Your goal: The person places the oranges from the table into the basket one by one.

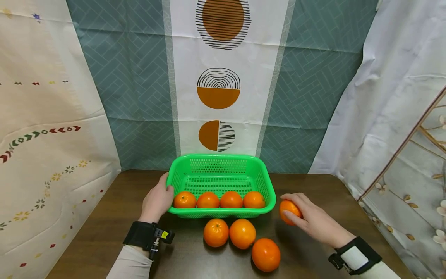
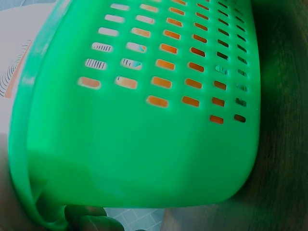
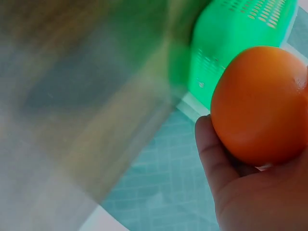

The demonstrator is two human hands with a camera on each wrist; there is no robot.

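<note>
A green plastic basket (image 1: 223, 212) with slotted walls stands at the back of the table, a row of several oranges (image 1: 208, 200) along its near side. My left hand (image 1: 158, 198) grips the basket's left rim; in the left wrist view the basket wall (image 2: 115, 154) fills most of the picture and a few fingertips show at the bottom. To the right of the basket, my right hand (image 1: 308, 217) holds an orange (image 1: 289, 212) between thumb and fingers. The right wrist view shows that orange (image 3: 262, 106) resting against the fingers, with the basket behind it.
In front of the basket lie three loose oranges: a left one (image 1: 216, 233), a middle one (image 1: 242, 233) and a right one (image 1: 266, 254) nearer me. The brown wooden table (image 1: 188, 255) ends at a patterned cloth (image 1: 223, 135) behind, with more cloth at both sides.
</note>
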